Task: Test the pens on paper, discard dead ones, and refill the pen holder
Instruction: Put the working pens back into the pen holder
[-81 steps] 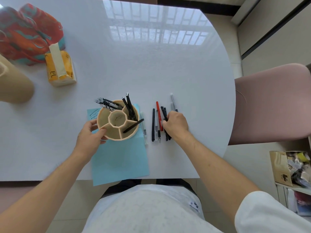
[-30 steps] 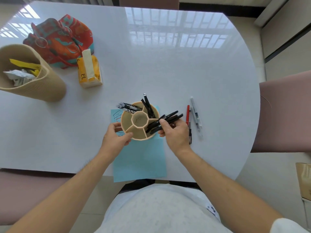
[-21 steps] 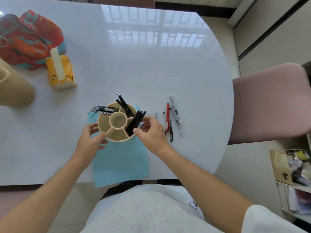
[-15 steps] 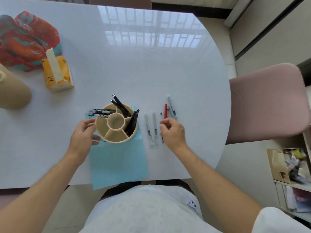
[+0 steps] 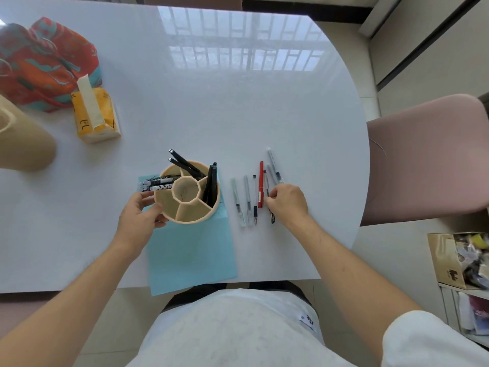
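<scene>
A tan pen holder (image 5: pixel 185 220) with several compartments stands on the far end of a light blue paper (image 5: pixel 190 250). Black pens (image 5: pixel 210 184) lean in its right compartment, two more black pens (image 5: pixel 185 162) stick out at the back, and patterned pens (image 5: pixel 156 182) point left. My left hand (image 5: pixel 140 215) grips the holder's left wall. To the right, several loose pens lie in a row on the white table (image 5: pixel 238 115): clear ones (image 5: pixel 247 200), a red pen (image 5: pixel 261 184) and grey ones (image 5: pixel 274 168). My right hand (image 5: pixel 287 203) pinches a thin dark-tipped pen (image 5: pixel 272 219) beside the red one.
A yellow tissue pack (image 5: pixel 92 120), a colourful cloth bag (image 5: pixel 45 62) and a tan bin (image 5: pixel 21 139) stand at the table's left. A pink chair (image 5: pixel 428 160) is at the right, and an open cardboard box (image 5: pixel 449 260) sits lower right.
My right hand dropped a bunch of black pens into the holder's right compartment, then moved right onto the loose pens. My left hand stayed at the holder.
</scene>
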